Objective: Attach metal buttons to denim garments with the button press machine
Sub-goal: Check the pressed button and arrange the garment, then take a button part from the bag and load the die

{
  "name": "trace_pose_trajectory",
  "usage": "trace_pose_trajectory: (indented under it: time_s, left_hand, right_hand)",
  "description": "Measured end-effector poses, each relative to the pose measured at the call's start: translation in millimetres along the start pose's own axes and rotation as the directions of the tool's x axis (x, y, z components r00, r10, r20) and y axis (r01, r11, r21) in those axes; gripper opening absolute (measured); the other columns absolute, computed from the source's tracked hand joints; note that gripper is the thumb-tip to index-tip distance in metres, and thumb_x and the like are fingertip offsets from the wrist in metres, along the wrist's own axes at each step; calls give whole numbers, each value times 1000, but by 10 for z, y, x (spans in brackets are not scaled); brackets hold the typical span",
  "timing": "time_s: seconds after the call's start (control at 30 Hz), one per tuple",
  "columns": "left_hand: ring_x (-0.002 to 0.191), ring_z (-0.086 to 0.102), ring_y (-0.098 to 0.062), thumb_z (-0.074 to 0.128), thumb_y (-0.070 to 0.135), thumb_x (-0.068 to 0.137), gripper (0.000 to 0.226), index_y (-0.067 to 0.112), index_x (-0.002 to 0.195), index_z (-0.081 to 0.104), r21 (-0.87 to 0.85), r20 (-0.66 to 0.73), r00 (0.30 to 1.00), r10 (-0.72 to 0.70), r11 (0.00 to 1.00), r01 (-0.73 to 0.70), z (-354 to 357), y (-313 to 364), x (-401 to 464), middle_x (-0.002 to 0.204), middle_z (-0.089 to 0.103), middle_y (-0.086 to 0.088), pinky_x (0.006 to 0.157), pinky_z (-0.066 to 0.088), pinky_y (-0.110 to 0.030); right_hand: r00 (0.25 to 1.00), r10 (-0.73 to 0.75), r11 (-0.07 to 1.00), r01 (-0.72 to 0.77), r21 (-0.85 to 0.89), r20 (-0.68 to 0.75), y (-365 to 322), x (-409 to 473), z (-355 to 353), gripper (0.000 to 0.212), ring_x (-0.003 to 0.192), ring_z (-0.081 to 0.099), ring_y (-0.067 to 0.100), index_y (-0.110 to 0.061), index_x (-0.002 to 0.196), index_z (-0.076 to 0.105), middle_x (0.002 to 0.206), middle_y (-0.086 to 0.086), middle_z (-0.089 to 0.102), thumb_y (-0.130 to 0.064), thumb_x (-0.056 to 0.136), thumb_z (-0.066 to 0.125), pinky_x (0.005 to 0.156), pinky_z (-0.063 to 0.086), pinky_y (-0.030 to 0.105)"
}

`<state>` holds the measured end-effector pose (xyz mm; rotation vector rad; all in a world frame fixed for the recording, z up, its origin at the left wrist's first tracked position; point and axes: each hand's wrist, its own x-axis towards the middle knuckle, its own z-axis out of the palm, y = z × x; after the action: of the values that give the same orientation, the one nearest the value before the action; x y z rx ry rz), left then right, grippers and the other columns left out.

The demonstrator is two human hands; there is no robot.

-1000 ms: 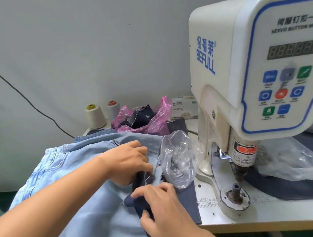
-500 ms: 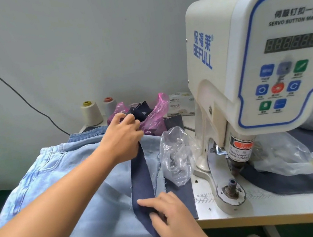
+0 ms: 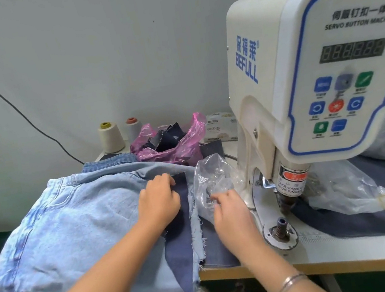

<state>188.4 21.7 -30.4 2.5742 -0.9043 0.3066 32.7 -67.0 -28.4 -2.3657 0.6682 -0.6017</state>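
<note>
I'm seeing left hand (image 3: 160, 201) pressing dark strip (image 3: 181, 244) onto light denim (image 3: 73, 233), fingers curled | right hand (image 3: 229, 212) reaching into clear bag (image 3: 211, 181) at its 12 o'clock (grip: can't tell) | press (image 3: 305, 90) sitting at 3 o'clock

Two thread cones (image 3: 110, 137), three plastic bags (image 3: 212, 183), one press machine (image 3: 315, 77).

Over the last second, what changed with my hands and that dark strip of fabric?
The left hand lifted the dark strip up, then laid it flat along the light denim garment and now presses its upper end. The right hand left the strip and moved right to the clear plastic bag. The button machine and pink bag stayed put.
</note>
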Motion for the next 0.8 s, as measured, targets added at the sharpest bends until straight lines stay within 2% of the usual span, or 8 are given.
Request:
trace_pose_trajectory:
  time_s: [0.07,0.1,0.2,0.3,0.43,0.57,0.7,0.8]
  left_hand:
    - [109,50,-27,47,23,89,28,18,116,53,145,94,995,-17,989,4,106,-44,-107,115,55,-3,87,40,-38]
    - [110,49,-26,45,26,92,29,19,119,53,176,92,996,-2,984,-14,163,-72,-169,118,54,-2,87,39,-38]
    - [107,50,-25,46,22,92,29,17,118,58,102,-6,999,38,994,-38,255,-139,-248,116,56,-2,86,38,-37]
    - [106,51,-26,49,16,89,27,15,114,60,60,-28,999,41,997,-39,272,-148,-233,116,56,-2,85,40,-38]
    - [106,53,-25,51,14,86,27,13,112,61,29,-42,999,31,999,-30,284,-154,-238,119,56,-1,85,41,-38]
    - [107,52,-24,50,15,87,27,14,111,62,48,-44,999,31,998,-29,284,-145,-230,119,57,1,86,39,-37]
    - [106,52,-23,50,16,87,26,15,110,62,54,-42,999,28,998,-26,285,-147,-233,119,57,1,86,39,-37]
    - [104,53,-25,52,14,86,24,13,108,63,35,-48,999,27,999,-25,283,-144,-232,116,58,-2,85,40,-38]
  right_hand:
    - [994,40,982,-19,-188,105,-48,171,29,33,106,57,25,-13,119,60,118,7,58,-6,94,39,83,44,31]
    - [986,51,964,-7,-267,159,-67,241,49,32,103,59,29,-10,114,60,114,10,61,-2,91,40,77,44,32]
    - [968,67,904,45,-426,243,-75,405,85,30,102,62,32,-8,110,60,111,13,64,2,88,43,73,42,32]
    - [966,82,869,51,-493,245,-46,528,100,31,109,59,32,-8,115,60,117,12,63,0,89,44,82,46,37]
    - [964,76,825,82,-559,254,-22,656,135,34,111,59,32,-8,119,59,120,10,62,3,90,44,82,46,38]
    - [969,42,770,125,-626,245,-11,695,152,33,111,59,28,-11,116,61,119,6,63,2,91,44,77,41,33]
    - [982,-33,703,156,-694,187,2,732,151,29,116,47,29,-11,115,61,124,9,50,-4,90,49,86,41,36]
    - [980,-51,665,178,-725,194,8,778,150,27,115,45,29,-11,114,61,123,9,46,-7,89,52,86,40,36]
